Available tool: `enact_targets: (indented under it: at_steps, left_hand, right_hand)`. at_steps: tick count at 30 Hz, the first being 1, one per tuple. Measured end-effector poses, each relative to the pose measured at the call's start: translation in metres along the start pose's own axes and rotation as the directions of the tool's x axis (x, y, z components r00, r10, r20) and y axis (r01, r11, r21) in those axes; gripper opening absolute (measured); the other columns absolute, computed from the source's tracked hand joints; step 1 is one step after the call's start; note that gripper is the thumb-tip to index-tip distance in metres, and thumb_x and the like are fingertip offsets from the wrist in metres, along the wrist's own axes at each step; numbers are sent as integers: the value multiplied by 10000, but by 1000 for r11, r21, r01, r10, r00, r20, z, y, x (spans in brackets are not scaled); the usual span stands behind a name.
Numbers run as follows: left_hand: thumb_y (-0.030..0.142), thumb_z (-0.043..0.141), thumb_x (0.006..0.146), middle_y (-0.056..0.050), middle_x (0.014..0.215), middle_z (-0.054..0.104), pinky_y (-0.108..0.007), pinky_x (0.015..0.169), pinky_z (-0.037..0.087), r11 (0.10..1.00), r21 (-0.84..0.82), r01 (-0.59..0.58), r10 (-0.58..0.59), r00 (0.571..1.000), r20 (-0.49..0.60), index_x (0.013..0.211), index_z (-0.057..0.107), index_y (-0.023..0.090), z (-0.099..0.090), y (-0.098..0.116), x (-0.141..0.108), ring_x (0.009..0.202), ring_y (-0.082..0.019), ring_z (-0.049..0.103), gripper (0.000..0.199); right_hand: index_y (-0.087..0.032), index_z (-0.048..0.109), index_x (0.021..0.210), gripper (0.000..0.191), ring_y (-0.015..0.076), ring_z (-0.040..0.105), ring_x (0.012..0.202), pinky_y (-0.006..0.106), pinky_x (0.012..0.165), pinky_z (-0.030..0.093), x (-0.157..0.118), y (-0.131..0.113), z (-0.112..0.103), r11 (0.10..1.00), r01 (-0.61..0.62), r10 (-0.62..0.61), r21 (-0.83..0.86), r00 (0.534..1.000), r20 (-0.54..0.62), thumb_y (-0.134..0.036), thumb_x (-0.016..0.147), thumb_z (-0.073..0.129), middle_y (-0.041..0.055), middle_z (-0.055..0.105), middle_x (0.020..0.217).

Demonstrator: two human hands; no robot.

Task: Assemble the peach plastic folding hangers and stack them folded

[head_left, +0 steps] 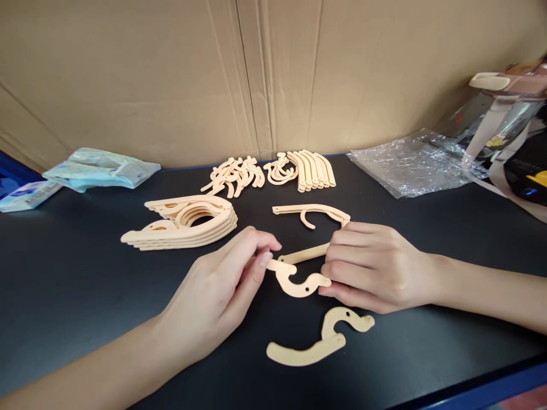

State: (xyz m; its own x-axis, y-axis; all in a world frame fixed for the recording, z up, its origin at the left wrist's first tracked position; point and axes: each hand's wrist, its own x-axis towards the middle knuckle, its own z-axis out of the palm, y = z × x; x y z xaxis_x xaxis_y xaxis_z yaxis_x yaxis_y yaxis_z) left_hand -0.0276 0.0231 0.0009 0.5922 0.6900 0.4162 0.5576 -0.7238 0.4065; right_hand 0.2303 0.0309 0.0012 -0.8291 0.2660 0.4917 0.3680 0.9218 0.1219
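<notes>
A cream plastic folding-hanger piece with an S-shaped curve and a small hole is held up between both hands. My left hand pinches its left end between thumb and fingers. At its right end, the fingertips of my right hand close on the tip. Behind them lies a partly joined hanger with a small hook; my right hand hides part of it. Nearer the table's front, another curved piece touches or joins a bent arm piece; I cannot tell which.
A stack of folded hangers lies left of centre. Loose hook pieces and a row of arm pieces are at the back. Tissue packs sit left; a clear plastic bag and a strapped bottle stand right, before cardboard.
</notes>
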Motion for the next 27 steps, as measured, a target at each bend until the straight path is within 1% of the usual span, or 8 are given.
enact_targets:
  at_steps: [3, 6, 9, 12, 15, 20, 23, 27]
  left_hand:
    - [282, 404, 1057, 28, 879, 617, -195, 560, 438, 992, 61, -113, 113, 994, 13, 1148, 481, 216, 3, 3, -3, 593, -80, 559, 137]
    - [433, 466, 1040, 14, 851, 621, -225, 510, 416, 949, 166, -269, 270, 963, 20, 1079, 520, 195, 6, 6, -5, 556, -97, 542, 248]
    - [351, 518, 1032, 40, 758, 591, -237, 498, 390, 913, 220, -343, 335, 939, 72, 986, 553, 195, 6, 7, -3, 547, -104, 534, 167]
    - [339, 546, 1016, 31, 745, 585, -253, 491, 376, 912, 199, -359, 338, 932, 135, 978, 585, 192, 5, 6, -1, 575, -123, 544, 157]
    - [334, 564, 993, -1, 807, 608, -274, 512, 392, 926, 184, -329, 306, 942, 139, 972, 594, 188, 5, 4, -1, 646, -155, 558, 151]
    - [200, 531, 980, -25, 932, 627, -285, 582, 443, 939, 191, -287, 261, 954, 148, 1011, 595, 189, 6, 2, -3, 742, -165, 575, 72]
    - [89, 478, 981, -35, 958, 626, -293, 645, 470, 915, 234, -328, 296, 941, 163, 1012, 610, 183, 6, 2, -5, 775, -168, 581, 165]
    - [36, 400, 995, -56, 996, 639, -335, 748, 493, 881, 336, -332, 291, 942, 167, 1110, 595, 152, 7, 2, -10, 838, -202, 591, 256]
  right_hand:
    - [-179, 571, 656, 356, 149, 421, 618, 312, 593, 313, 2, -3, 1, 1000, -7, 7, 0, 1000, -22, -235, 1001, 510, -3, 555, 620]
    - [-181, 562, 643, 356, 146, 415, 612, 311, 586, 297, 4, -5, 1, 1000, 10, -10, 0, 999, -34, -211, 995, 514, -4, 549, 614]
    - [-185, 552, 627, 373, 141, 412, 607, 303, 586, 303, 5, -5, 2, 1000, 29, -29, 5, 999, -26, -208, 998, 513, -6, 547, 611]
    - [-187, 555, 632, 376, 145, 408, 612, 303, 585, 311, 5, -5, 1, 1000, 22, -22, 12, 999, -25, -222, 1003, 507, -5, 546, 610]
    - [-189, 568, 693, 376, 156, 416, 623, 310, 586, 324, 3, -1, 0, 998, -9, 10, 68, 1000, -19, -253, 1036, 426, 6, 558, 619]
    - [-225, 433, 749, 255, 160, 405, 611, 303, 595, 357, -5, 12, 3, 983, -114, 126, 145, 989, -77, -100, 957, 352, 6, 507, 643]
    - [-233, 390, 756, 218, 154, 412, 617, 299, 603, 347, -9, 21, 5, 976, -169, 181, 136, 980, -86, -60, 888, 382, -1, 489, 663]
    - [-223, 428, 775, 220, 161, 435, 645, 309, 636, 365, -10, 28, 4, 959, -208, 223, 194, 973, -58, -127, 959, 356, 7, 524, 689]
